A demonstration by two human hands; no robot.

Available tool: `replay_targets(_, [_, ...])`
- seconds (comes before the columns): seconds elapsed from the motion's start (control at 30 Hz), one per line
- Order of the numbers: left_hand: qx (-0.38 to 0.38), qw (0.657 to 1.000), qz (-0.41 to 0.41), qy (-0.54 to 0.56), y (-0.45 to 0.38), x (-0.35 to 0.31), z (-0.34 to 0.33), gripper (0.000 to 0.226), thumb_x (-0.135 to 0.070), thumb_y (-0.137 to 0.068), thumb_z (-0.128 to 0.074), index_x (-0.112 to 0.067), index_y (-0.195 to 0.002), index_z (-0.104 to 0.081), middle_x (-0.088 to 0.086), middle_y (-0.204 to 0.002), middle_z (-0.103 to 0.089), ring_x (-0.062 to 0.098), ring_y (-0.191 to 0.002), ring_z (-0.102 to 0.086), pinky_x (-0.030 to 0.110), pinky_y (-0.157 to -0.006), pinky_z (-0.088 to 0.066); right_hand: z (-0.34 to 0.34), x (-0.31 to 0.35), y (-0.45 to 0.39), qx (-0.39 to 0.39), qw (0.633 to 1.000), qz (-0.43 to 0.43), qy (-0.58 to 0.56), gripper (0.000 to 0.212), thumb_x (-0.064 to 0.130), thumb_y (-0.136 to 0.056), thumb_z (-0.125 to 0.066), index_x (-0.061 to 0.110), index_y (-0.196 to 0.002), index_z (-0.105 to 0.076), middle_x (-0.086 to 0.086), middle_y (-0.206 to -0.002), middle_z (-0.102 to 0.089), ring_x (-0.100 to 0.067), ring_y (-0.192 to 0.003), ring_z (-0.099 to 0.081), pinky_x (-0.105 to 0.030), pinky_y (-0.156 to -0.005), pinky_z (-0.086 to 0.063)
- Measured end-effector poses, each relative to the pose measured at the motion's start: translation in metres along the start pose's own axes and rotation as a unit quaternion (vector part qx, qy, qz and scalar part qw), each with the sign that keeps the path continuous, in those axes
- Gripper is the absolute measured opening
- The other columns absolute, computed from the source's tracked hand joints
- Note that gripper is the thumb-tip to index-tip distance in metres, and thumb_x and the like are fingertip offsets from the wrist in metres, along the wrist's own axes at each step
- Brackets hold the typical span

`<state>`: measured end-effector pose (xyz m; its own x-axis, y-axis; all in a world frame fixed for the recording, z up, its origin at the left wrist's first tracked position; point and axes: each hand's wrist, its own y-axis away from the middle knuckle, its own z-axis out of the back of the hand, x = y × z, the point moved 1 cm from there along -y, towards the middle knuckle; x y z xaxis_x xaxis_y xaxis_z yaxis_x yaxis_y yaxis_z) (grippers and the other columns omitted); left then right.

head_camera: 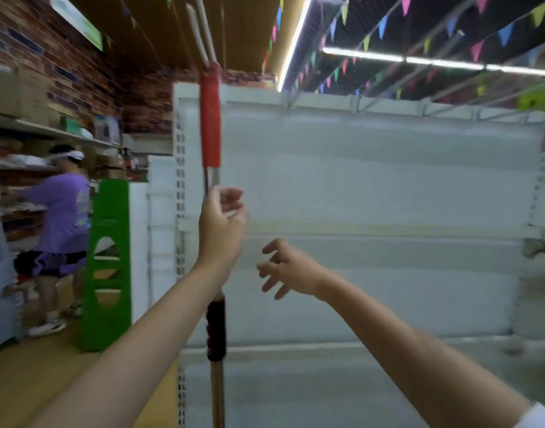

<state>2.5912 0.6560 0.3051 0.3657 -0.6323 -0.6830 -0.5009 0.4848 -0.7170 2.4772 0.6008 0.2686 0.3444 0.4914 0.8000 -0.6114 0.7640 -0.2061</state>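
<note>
My left hand (222, 223) and wrist hid a stretch of the pole (210, 125), and blur left my grip on it unclear. Its white prongs (197, 35) ran off the top edge, its shaft off the bottom. The shelf goods (24, 160) beyond the person in purple (61, 211) were a smear.

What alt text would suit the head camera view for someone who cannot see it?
A person's left hand holds an upright pole with a red sleeve and forked white tip, while the open right hand hovers near it. Behind is white shelving; at left stands someone in purple.
</note>
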Motion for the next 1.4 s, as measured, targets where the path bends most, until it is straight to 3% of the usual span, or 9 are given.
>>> replay_targets(0.07, [0.035,0.995,0.083,0.049,0.039,0.027,-0.019,0.026,0.004,-0.085,-0.055,-0.022,-0.082,-0.052,-0.004,-0.082,-0.056,0.01,-0.077,-0.054,0.028,-0.079,-0.047,0.014,-0.037,0.03,-0.013,0.999,-0.038,0.005,0.035,0.018,-0.096,-0.049,0.006,-0.126,-0.036,-0.005,-0.086,-0.058,-0.017,-0.068,-0.063,-0.029,-0.056,-0.054])
replay_targets(0.2, [0.126,0.952,0.256,0.109,0.13,0.065,-0.086,0.029,0.011,-0.084,-0.052,-0.018,-0.08,-0.053,0.002,-0.083,-0.055,0.015,-0.074,-0.055,0.023,-0.07,-0.047,0.05,-0.111,0.109,-0.05,0.992,-0.115,-0.021,0.03,0.015,-0.096,-0.047,0.006,-0.124,-0.038,-0.003,-0.084,-0.058,-0.017,-0.067,-0.063,-0.026,-0.053,-0.053])
replay_targets(0.37, [0.238,0.898,0.344,0.138,0.24,0.049,-0.193,0.026,0.011,-0.084,-0.051,-0.014,-0.081,-0.051,0.002,-0.079,-0.054,0.014,-0.072,-0.054,0.019,-0.063,-0.047,0.104,-0.184,0.22,-0.116,0.974,-0.195,-0.02,0.024,0.015,-0.096,-0.047,0.01,-0.118,-0.041,-0.003,-0.084,-0.06,-0.017,-0.065,-0.064,-0.024,-0.05,-0.053])
replay_targets(0.57, [0.313,0.857,0.375,0.164,0.349,-0.011,-0.312,0.029,0.013,-0.083,-0.05,-0.015,-0.077,-0.049,0.002,-0.075,-0.052,0.011,-0.068,-0.052,0.018,-0.06,-0.047,0.188,-0.241,0.356,-0.18,0.95,-0.253,0.015,0.023,0.018,-0.095,-0.049,0.012,-0.116,-0.045,0.001,-0.084,-0.062,0.001,-0.054,-0.063,-0.018,-0.046,-0.049])
replay_targets(0.73, [0.35,0.838,0.389,0.158,0.426,-0.056,-0.393,0.028,0.01,-0.084,-0.052,-0.017,-0.078,-0.049,0.002,-0.075,-0.054,0.013,-0.065,-0.053,0.016,-0.053,-0.048,0.259,-0.276,0.446,-0.208,0.934,-0.289,0.021,0.022,0.025,-0.094,-0.051,0.013,-0.112,-0.046,-0.009,-0.098,-0.067,-0.024,-0.081,-0.071,-0.038,-0.064,-0.056])
replay_targets(1.0, [0.41,0.81,0.39,0.156,0.499,-0.106,-0.471,0.021,0.003,-0.087,-0.055,-0.018,-0.082,-0.052,0.005,-0.083,-0.057,0.017,-0.077,-0.056,0.033,-0.077,-0.049,0.322,-0.298,0.546,-0.268,0.913,-0.306,-0.013,0.023,0.022,-0.095,-0.05,0.013,-0.116,-0.046,-0.01,-0.097,-0.068,-0.018,-0.073,-0.069,-0.025,-0.055,-0.054])
replay_targets(1.07, [0.43,0.794,0.397,0.163,0.52,-0.12,-0.49,0.021,0.003,-0.087,-0.054,-0.017,-0.082,-0.052,0.004,-0.082,-0.057,0.017,-0.076,-0.057,0.032,-0.073,-0.049,0.334,-0.303,0.575,-0.289,0.904,-0.316,-0.019,0.025,0.022,-0.096,-0.05,0.012,-0.119,-0.046,-0.009,-0.097,-0.068,-0.015,-0.07,-0.068,-0.02,-0.05,-0.052])
replay_targets(1.23, [0.478,0.772,0.382,0.171,0.562,-0.147,-0.523,0.014,0.0,-0.087,-0.055,-0.013,-0.092,-0.054,0.004,-0.088,-0.057,0.016,-0.082,-0.057,0.022,-0.067,-0.048,0.361,-0.312,0.633,-0.316,0.884,-0.343,-0.028,0.028,0.024,-0.096,-0.049,0.014,-0.121,-0.044,-0.007,-0.096,-0.066,-0.026,-0.088,-0.069,-0.042,-0.074,-0.057])
replay_targets(1.4, [0.511,0.742,0.399,0.171,0.594,-0.155,-0.559,0.017,0.002,-0.086,-0.056,-0.011,-0.097,-0.053,0.004,-0.09,-0.056,0.02,-0.091,-0.057,0.03,-0.079,-0.05,0.38,-0.329,0.676,-0.353,0.864,-0.358,-0.041,0.028,0.023,-0.096,-0.048,0.013,-0.122,-0.043,-0.013,-0.102,-0.066,-0.026,-0.086,-0.07,-0.039,-0.07,-0.056])
